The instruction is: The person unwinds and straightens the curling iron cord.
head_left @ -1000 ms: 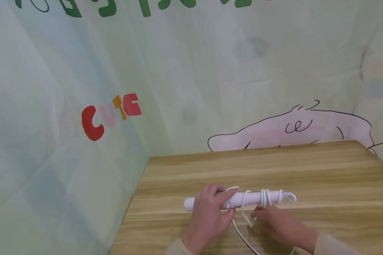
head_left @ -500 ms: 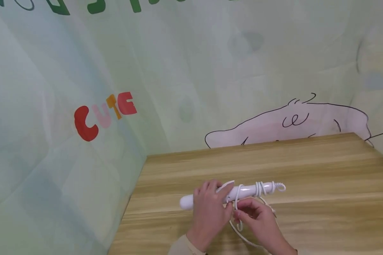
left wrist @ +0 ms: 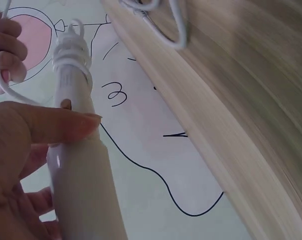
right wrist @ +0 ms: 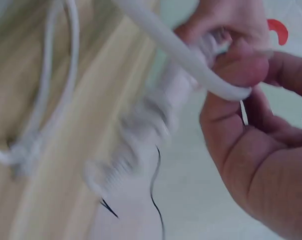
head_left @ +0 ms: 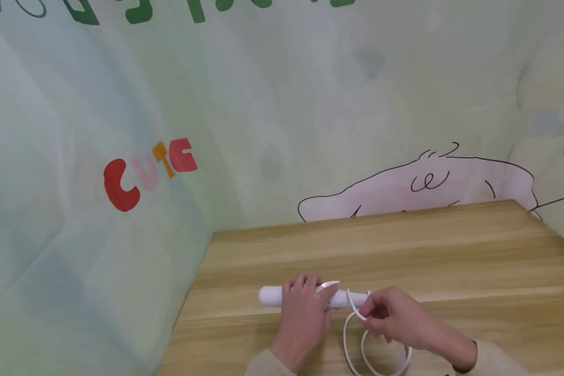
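My left hand (head_left: 305, 313) grips a white curling iron (head_left: 270, 296) around its middle, above the wooden table. The iron's rounded end sticks out to the left of the hand. In the left wrist view my thumb lies across its body, and several turns of white cord (left wrist: 71, 62) circle the handle near its far end. My right hand (head_left: 397, 318) pinches a length of the same cord (right wrist: 175, 47) between thumb and forefinger, just right of the left hand. Loose cord hangs in loops below the iron. The right hand hides the handle's end in the head view.
The wooden table (head_left: 244, 261) carries the work. A pale printed cloth (head_left: 263, 104) with a cartoon drawing and the word "CUTE" stands behind it and along its left. A cord bundle (right wrist: 26, 150) shows over the table in the right wrist view.
The right hand has gone from below the handle to the loop near the left hand, then lifted right with cord pinched. The left hand keeps its grip on the curling iron.
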The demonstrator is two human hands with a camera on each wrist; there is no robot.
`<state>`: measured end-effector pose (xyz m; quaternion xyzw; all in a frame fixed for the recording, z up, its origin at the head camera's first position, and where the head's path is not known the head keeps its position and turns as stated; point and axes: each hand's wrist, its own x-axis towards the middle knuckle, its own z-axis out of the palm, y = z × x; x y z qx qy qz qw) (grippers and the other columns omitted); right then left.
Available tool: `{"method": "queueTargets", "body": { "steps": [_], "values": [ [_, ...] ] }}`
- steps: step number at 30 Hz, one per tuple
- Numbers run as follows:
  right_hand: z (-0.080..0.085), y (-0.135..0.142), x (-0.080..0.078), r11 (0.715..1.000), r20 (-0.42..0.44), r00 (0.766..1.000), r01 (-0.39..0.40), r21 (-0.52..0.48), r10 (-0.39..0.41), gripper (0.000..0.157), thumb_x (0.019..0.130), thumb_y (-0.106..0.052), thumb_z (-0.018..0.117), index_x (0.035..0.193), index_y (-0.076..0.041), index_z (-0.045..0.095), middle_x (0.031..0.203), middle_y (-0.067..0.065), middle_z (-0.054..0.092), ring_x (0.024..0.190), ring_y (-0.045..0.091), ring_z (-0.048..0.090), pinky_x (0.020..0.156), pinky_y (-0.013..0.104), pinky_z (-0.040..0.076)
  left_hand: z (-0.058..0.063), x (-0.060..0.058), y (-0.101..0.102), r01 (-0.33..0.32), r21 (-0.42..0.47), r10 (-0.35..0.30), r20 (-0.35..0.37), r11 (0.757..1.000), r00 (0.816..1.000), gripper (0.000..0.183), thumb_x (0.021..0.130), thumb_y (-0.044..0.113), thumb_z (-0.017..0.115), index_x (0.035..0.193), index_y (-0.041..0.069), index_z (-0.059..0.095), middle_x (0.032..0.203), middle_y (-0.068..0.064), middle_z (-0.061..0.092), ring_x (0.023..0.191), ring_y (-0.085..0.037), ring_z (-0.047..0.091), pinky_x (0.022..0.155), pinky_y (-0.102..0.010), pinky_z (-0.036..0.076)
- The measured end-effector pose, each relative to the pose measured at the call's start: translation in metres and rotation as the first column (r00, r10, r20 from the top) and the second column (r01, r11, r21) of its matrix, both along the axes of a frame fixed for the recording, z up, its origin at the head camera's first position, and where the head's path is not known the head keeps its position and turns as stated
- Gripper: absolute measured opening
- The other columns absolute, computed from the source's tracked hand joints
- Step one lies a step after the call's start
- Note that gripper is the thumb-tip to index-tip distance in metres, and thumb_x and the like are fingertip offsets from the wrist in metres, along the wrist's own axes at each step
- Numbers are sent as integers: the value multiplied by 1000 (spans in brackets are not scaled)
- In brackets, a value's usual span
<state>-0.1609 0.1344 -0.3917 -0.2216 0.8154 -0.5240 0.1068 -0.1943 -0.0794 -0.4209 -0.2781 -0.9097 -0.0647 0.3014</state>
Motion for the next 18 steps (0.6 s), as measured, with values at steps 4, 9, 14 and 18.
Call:
{"method": "queueTargets", "body": {
  "steps": [4,9,14,18],
  "values": [
    [19,14,-10,982,12,995,-100,157,99,8,85,3,67,85,-5,67,73,-1,62,63,10,57,53,24,48,-6,2,-5,46,-75,-47,-13,996,999,41,67,16,81,105,33,77,95,2,65,90,-20,59,81,-40,44],
    [33,30,-23,933,-34,961,-259,252,276,15,85,6,65,84,-8,67,76,-8,61,68,5,57,60,25,51,-8,3,-10,193,-198,-197,1,961,980,42,68,21,84,106,37,76,95,6,64,93,-17,59,87,-38,44],
    [33,46,-34,896,-144,899,-373,242,414,23,81,13,62,83,-10,68,76,-13,61,69,0,56,60,25,51,-8,3,-14,460,-210,-445,115,863,888,41,69,24,84,108,37,76,97,10,65,95,-11,58,90,-32,43],
    [20,56,-42,903,-144,906,-359,236,398,22,81,10,65,82,-11,70,76,-13,63,69,2,58,60,26,53,-6,7,-19,597,-65,-569,236,800,788,40,73,21,81,110,34,76,101,11,65,98,-5,56,93,-26,40]
  ]
}}
